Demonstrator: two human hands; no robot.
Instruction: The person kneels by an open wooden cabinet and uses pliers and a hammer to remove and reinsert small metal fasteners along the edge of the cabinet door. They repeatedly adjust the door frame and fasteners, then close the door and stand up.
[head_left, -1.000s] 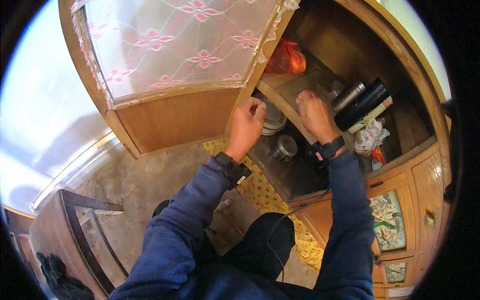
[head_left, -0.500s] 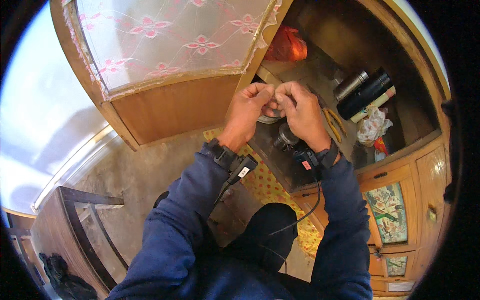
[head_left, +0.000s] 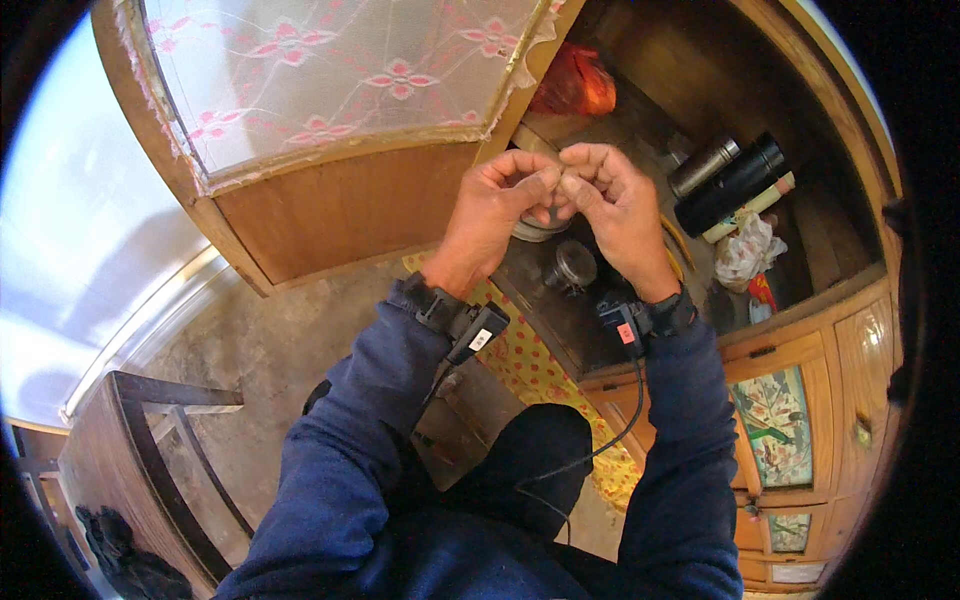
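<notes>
My left hand (head_left: 500, 205) and my right hand (head_left: 615, 205) meet fingertip to fingertip over the shelf of an open wooden cabinet (head_left: 735, 360). Thumb and forefinger are pinched together on both. Whatever lies between the fingertips is too small to make out. Just beneath them, partly covered by the fingers, shows a pale round container (head_left: 538, 230). A small glass jar with a round metal-looking top (head_left: 572, 268) stands below my right hand. Behind my right wrist lie yellow-handled pliers (head_left: 680, 245), mostly hidden.
On the shelf lie a silver flask (head_left: 705, 165), a black flask (head_left: 735, 185), a crumpled white plastic bag (head_left: 748, 250) and a red plastic bag (head_left: 575, 85). A flowered, curtained door (head_left: 340, 210) swings out at left. A wooden stool (head_left: 150, 470) stands lower left.
Both hands stay pinched together; my right hand has shifted slightly right and its fingers are more raised. More of the glass jar shows, and less of the pliers.
</notes>
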